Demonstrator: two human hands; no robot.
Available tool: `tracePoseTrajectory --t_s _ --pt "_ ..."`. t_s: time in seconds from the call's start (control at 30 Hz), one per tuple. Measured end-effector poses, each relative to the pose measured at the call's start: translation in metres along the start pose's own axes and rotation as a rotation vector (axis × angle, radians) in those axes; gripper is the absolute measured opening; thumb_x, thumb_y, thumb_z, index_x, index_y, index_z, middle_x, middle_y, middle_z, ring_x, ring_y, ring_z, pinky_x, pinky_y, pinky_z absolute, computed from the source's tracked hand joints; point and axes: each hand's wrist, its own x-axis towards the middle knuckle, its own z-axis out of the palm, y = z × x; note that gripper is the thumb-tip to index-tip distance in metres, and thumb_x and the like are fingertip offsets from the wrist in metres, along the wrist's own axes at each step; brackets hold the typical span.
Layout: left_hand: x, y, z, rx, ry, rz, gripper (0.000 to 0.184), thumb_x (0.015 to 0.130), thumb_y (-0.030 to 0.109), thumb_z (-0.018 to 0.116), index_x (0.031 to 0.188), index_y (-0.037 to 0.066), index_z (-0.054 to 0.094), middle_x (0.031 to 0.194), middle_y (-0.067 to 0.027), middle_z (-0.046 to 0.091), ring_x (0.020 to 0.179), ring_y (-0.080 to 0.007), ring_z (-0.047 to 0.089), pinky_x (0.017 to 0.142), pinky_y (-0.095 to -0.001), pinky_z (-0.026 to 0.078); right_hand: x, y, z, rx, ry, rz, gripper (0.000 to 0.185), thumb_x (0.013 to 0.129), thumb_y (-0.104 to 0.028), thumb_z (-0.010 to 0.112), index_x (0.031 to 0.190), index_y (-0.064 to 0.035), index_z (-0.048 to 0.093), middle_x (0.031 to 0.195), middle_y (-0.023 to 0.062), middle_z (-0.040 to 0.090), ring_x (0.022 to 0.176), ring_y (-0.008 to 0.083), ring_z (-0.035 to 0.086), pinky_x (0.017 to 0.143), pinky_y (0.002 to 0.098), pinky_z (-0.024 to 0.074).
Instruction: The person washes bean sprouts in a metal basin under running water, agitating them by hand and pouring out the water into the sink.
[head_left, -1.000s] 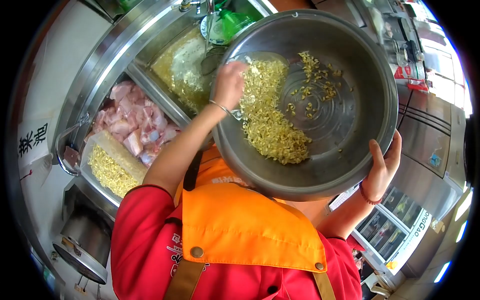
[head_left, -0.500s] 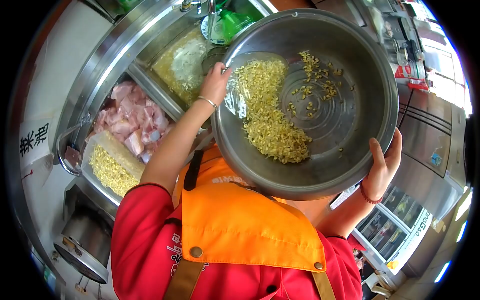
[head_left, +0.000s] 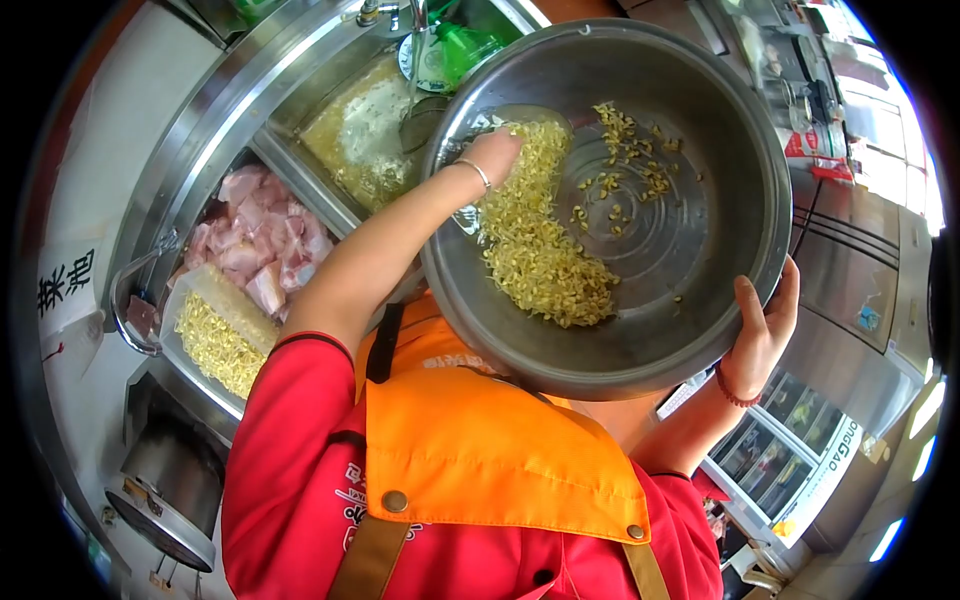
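Observation:
A large metal basin (head_left: 690, 310) is tilted towards the sink, with wet yellow bean sprouts (head_left: 545, 250) piled on its left side in a little water. My right hand (head_left: 767, 325) grips the basin's rim at the lower right, thumb over the edge. Inside the basin at the left, my left hand (head_left: 492, 158) touches the upper sprouts; its fingertips point down into them and are hidden. Loose yellow bits (head_left: 630, 150) stick to the basin's bottom.
Left of the basin, a sink (head_left: 285, 160) holds cloudy water under a faucet (head_left: 418, 15). A strainer (head_left: 425, 122) lies by the basin's rim. Raw meat pieces (head_left: 265, 235) and a clear container of sprouts (head_left: 215, 345) sit nearer me. A lidded pot (head_left: 180, 470) stands lower left.
My left hand drew back to the basin's left rim, then came in again over the sprouts. My right hand has kept its hold on the rim.

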Motion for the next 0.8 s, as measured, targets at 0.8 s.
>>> tracePoseTrajectory --t_s 0.8 --pt "-0.095 -0.070 0.027 -0.627 0.661 -0.327 0.033 0.090 0.006 0.058 0.122 0.010 0.064 0.116 -0.0119 0.060 0.095 -0.0274 0.062 0.085 -0.0353 0.052 -0.003 0.000 -0.001 -0.009 -0.010 -0.011 0.043 0.085 0.007 0.057 0.127 0.0043 0.051 0.110 0.0080 0.060 0.099 0.0150 0.056 0.093 0.0275 0.0423"
